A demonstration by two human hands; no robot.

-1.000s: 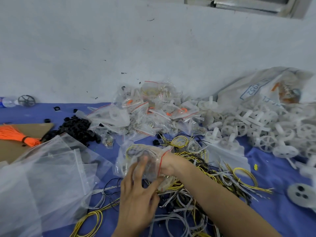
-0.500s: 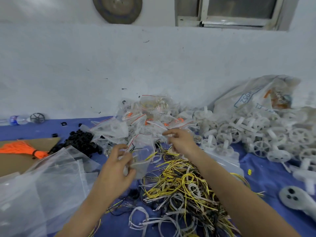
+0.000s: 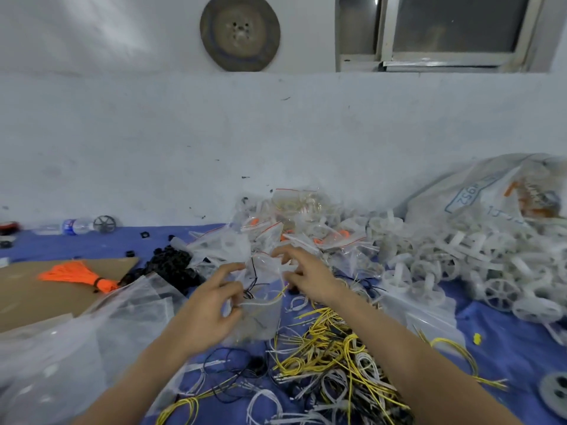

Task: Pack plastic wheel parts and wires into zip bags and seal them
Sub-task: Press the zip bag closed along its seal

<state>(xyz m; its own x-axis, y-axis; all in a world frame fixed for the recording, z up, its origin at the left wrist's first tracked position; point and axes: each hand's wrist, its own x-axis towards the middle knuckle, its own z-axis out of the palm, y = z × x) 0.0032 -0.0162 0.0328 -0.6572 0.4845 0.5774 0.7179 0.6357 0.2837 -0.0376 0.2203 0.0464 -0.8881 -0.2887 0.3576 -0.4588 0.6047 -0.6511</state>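
Far to the left of our left hand (image 3: 208, 308) a stack of empty clear zip bags (image 3: 92, 332) lies nearest us. Beyond it an orange cord bundle (image 3: 79, 276) rests on a sheet of cardboard (image 3: 27, 289), and a heap of small black parts (image 3: 171, 265) sits just past the hand's fingertips. Our left hand has its fingers curled and pinches the left edge of a small zip bag (image 3: 260, 314), held up off the blue cloth (image 3: 506, 342) between both hands, with a few black, yellow and white wires showing inside it. Our right hand (image 3: 306, 277) meets the bag from the other side, thumb and bent fingers closing on its upper right edge near the mouth. Below and to the right of this hand spreads a tangle of loose wires (image 3: 331, 348). Beyond both hands lies a pile of filled bags (image 3: 291, 228). Further right a mound of white plastic wheels (image 3: 460, 265) spills from a large printed sack (image 3: 491, 194).
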